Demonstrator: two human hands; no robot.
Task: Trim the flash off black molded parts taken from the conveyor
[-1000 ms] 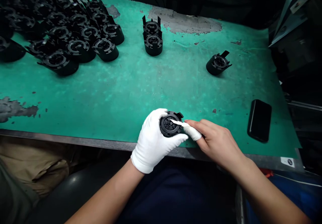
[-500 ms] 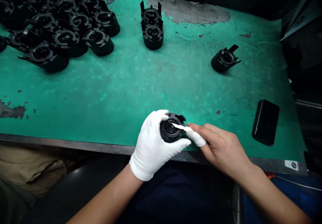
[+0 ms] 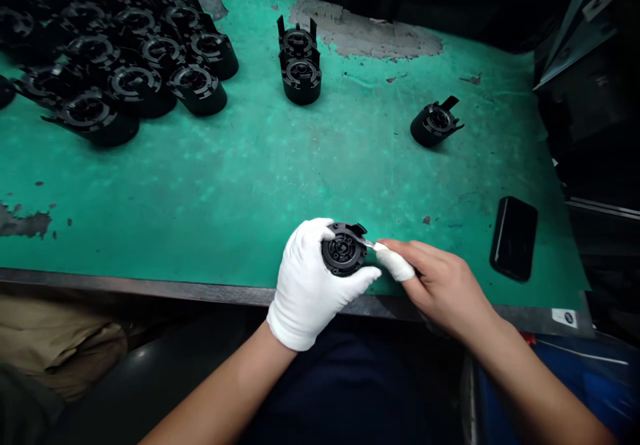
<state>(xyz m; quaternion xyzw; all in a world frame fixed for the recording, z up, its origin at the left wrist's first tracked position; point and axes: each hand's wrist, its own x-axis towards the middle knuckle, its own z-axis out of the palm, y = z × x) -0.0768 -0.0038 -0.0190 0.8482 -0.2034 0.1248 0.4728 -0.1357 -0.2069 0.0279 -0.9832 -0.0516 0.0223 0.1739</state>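
My left hand [image 3: 315,278], in a white glove, is wrapped round a black round plastic housing [image 3: 344,250] near the table's front edge. The housing's ringed face is turned up toward me, and a short tab stands at its upper right rim. My right hand [image 3: 440,278] is bare except for a white cover on the thumb. Its thumb and forefinger pinch a small knife [image 3: 369,244], whose thin blade reaches the housing's right rim near the tab. Most of the knife's handle is hidden in the hand.
Many similar black housings [image 3: 135,85] crowd the far left of the green table [image 3: 225,185]. Two more housings [image 3: 302,85] stand at the back middle, and one [image 3: 434,125] stands on the right. A black phone-like object [image 3: 515,238] lies at the right edge.
The knife blade has moved from over the middle of the housing's face to its right rim. The housing has turned slightly in my left hand, and the view has shifted a little.
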